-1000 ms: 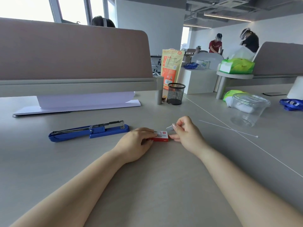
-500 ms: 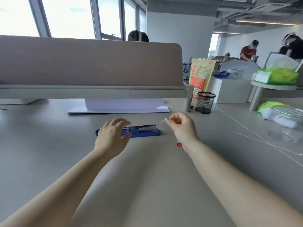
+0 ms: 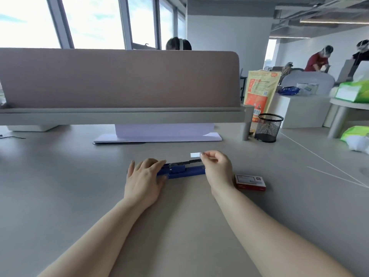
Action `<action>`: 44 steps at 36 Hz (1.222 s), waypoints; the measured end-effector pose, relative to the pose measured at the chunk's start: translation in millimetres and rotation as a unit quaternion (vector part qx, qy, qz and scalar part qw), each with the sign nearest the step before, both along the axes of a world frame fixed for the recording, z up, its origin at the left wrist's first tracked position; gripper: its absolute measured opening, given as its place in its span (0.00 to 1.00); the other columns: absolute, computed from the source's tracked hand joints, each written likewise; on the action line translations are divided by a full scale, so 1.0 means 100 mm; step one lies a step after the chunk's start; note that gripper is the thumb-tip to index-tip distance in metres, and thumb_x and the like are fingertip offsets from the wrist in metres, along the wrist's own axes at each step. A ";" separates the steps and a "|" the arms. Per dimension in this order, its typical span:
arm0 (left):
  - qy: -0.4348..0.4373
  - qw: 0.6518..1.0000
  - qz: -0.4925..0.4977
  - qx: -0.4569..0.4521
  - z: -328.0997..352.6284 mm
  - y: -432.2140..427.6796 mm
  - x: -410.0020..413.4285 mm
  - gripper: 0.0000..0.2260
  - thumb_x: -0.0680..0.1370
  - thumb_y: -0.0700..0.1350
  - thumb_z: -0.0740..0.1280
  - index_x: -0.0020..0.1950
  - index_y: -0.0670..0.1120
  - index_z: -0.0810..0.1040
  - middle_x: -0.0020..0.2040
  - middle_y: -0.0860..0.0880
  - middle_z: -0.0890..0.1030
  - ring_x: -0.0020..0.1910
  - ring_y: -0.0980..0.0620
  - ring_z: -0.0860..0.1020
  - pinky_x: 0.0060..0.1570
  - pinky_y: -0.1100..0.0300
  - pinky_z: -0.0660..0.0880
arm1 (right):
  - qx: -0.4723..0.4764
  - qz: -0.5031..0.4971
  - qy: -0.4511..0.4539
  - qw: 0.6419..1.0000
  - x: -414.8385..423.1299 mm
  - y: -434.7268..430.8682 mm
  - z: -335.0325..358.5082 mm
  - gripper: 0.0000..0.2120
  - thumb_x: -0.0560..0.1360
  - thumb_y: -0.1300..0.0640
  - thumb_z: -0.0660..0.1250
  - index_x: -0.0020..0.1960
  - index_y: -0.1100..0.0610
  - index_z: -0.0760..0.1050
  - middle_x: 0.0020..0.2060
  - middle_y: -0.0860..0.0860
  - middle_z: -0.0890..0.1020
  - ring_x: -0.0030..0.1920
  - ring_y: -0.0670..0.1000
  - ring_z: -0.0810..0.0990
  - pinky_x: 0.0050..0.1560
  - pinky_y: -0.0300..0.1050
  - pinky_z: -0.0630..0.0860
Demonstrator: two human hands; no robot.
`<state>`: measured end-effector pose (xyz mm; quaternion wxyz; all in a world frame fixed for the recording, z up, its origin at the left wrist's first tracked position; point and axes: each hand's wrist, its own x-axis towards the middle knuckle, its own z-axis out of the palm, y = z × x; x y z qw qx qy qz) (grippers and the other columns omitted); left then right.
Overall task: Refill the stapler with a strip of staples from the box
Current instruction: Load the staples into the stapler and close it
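A blue stapler [image 3: 183, 170] lies opened flat on the grey desk, its metal staple channel facing up. My left hand [image 3: 144, 176] rests on the stapler's left end, fingers spread over it. My right hand [image 3: 216, 166] pinches a short silvery strip of staples [image 3: 195, 155] between thumb and forefinger, just above the channel's right end. The red and white staple box [image 3: 250, 182] lies on the desk to the right of my right wrist.
A desk divider [image 3: 119, 80] runs along the back with white paper [image 3: 159, 134] under it. A black mesh cup [image 3: 268, 127] and an orange pouch [image 3: 259, 92] stand at the back right. Other people sit and stand farther off.
My left hand has left the staple box and landed on the stapler's left end. My right hand has carried the staple strip over to the stapler. The camera view shifted left.
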<state>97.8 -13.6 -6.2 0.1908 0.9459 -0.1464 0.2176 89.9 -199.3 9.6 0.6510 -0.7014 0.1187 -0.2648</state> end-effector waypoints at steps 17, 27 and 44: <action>-0.027 0.994 -0.033 -0.099 0.05 0.06 -0.02 0.13 0.69 0.43 0.72 0.51 0.54 0.80 0.49 0.50 0.79 0.50 0.45 0.75 0.53 0.56 0.66 | 0.087 0.084 0.074 0.990 -0.06 -0.15 0.06 0.10 0.69 0.58 0.72 0.49 0.58 0.80 0.51 0.49 0.82 0.49 0.48 0.78 0.44 0.38 0.69; -0.028 0.993 -0.036 -0.109 0.04 0.06 -0.03 0.13 0.68 0.42 0.72 0.51 0.54 0.80 0.48 0.51 0.78 0.50 0.45 0.75 0.52 0.55 0.68 | 0.060 0.105 0.070 0.990 -0.06 -0.14 0.05 0.03 0.69 0.59 0.72 0.40 0.54 0.78 0.55 0.49 0.81 0.41 0.44 0.76 0.40 0.33 0.68; -0.030 0.991 -0.044 -0.124 0.04 0.08 -0.02 0.13 0.68 0.41 0.72 0.50 0.53 0.81 0.47 0.51 0.79 0.48 0.44 0.74 0.51 0.55 0.68 | 0.048 0.101 0.074 0.991 -0.02 -0.17 0.00 0.04 0.67 0.58 0.73 0.40 0.55 0.79 0.46 0.46 0.82 0.43 0.45 0.78 0.41 0.35 0.69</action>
